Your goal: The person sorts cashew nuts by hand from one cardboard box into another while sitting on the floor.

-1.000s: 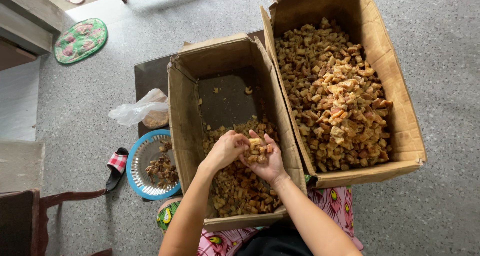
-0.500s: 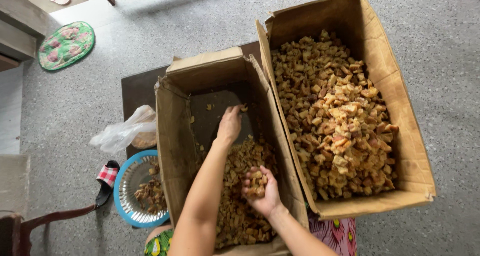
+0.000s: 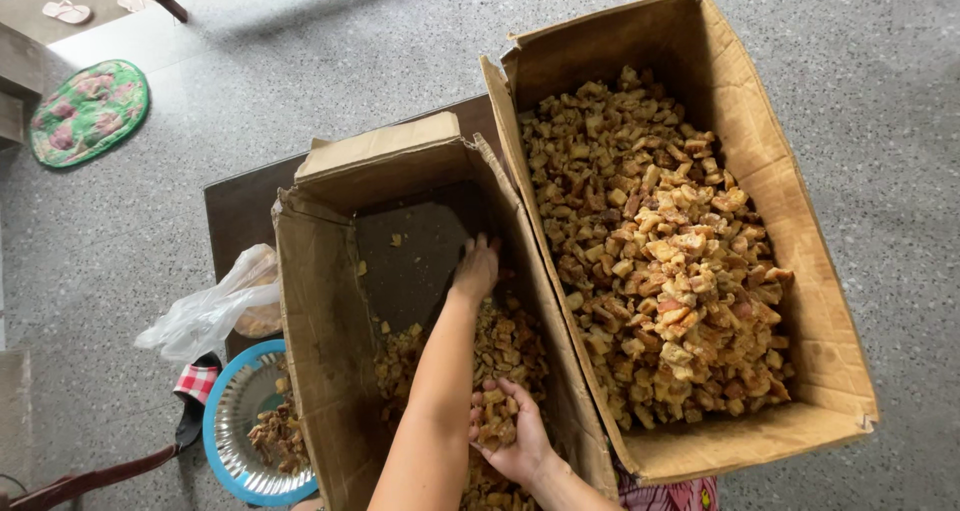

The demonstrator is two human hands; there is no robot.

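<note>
1. The right hand (image 3: 510, 441), at six o'clock, lay palm up, fingers loosely cupped around a small heap of brown fried chunks (image 3: 495, 418), as half a second before.
2. The left hand (image 3: 475, 268) had reached further toward twelve o'clock, fingers spread flat on the pile's far edge, gripping nothing visible.
3. Both hands worked inside the half-empty brown cardboard box (image 3: 325, 321).
4. At nine o'clock sat a blue-rimmed foil plate (image 3: 232, 423) and a clear plastic bag (image 3: 205, 316).
5. At two o'clock stood the full cardboard box of chunks (image 3: 800, 271), unchanged.
</note>
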